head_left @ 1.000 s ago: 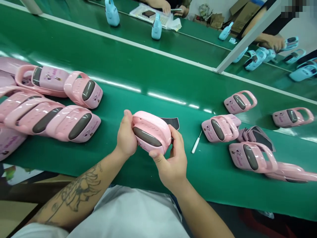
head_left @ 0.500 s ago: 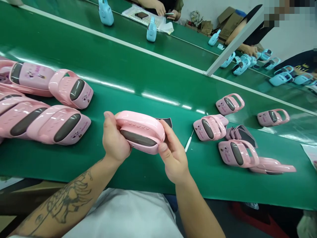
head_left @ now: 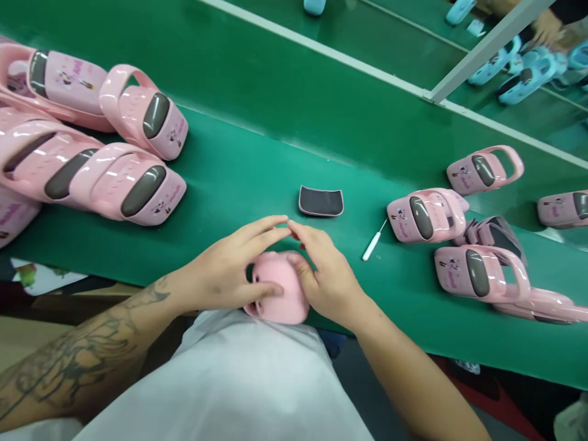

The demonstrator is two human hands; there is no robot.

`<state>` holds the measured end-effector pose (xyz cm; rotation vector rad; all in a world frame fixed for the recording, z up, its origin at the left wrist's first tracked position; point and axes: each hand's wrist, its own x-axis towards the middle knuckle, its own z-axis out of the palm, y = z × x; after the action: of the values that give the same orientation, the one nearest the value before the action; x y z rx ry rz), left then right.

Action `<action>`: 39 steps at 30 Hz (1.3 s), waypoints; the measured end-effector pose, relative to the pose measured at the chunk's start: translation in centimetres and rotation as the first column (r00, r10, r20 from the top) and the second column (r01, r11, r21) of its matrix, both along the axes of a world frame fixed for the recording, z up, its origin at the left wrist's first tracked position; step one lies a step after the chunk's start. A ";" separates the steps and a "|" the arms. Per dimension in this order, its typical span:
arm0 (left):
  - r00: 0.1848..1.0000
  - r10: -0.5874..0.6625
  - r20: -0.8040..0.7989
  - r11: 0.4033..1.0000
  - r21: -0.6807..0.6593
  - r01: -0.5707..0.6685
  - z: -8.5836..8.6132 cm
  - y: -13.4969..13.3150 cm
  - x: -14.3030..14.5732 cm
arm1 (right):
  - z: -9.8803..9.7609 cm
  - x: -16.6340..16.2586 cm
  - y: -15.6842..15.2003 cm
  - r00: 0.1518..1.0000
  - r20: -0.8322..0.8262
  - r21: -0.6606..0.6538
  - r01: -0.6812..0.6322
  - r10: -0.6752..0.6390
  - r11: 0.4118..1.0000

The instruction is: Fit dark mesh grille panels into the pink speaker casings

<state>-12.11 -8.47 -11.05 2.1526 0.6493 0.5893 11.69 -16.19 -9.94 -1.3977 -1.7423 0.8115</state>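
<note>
Held low at the near edge of the green tabletop (head_left: 243, 174), close in front of the white shirt (head_left: 220, 380): a pink case (head_left: 291, 306), smooth side up, cupped between the left hand (head_left: 225, 269) and the right hand (head_left: 328, 275). Grasping the case from both sides, with the left thumb laid flat across the upturned face and the right thumb bent over its far right part. Stretched past the far side of the case, with fingers (head_left: 266, 225) of both hands meeting at or very near the tips; hard to tell whether touching, and impossible to see how the lower fingers close underneath.

Lying directly between the palms, on the near side of the fingertips, about equally close to either hand. Dark openings along the left side, towards the left palm; plain rounded end towards the right. Long axis not clear, being foreshortened and partly covered.

Just beyond the fingertips and a little to the right, apart from both hands: a curved panel (head_left: 321, 201), dark inner face up, long axis running left to right, nearer to the right hand. Farther right, a white-handled screwdriver (head_left: 371, 247), tip just beside a group of pink cases (head_left: 399, 223). Well off to the left, a crowded cluster of pink cases (head_left: 110, 190).
</note>
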 end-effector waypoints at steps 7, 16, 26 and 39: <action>0.999 0.044 -0.015 0.999 0.006 -0.044 -1.6 0.2 1.4 | -1.9 1.7 -4.1 0.913 0.240 0.262 -0.387 0.328 0.884; 0.996 0.068 0.053 0.981 -0.186 -0.057 1.9 3.2 0.2 | -1.3 3.0 0.9 0.916 0.223 0.207 -0.378 0.333 0.902; 0.969 0.226 -0.103 0.955 -0.174 -0.241 2.8 1.7 1.7 | 0.3 1.6 1.1 0.983 -0.170 -0.335 -0.118 0.063 0.935; 0.997 0.074 -0.035 0.880 -0.468 -0.081 3.3 3.6 3.6 | 2.8 2.1 2.6 0.959 -0.281 -0.521 -0.123 -0.034 0.845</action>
<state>-8.55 -4.90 -7.72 1.6825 0.7996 0.4034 13.77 -13.60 -7.18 -1.4969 -1.3818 1.5341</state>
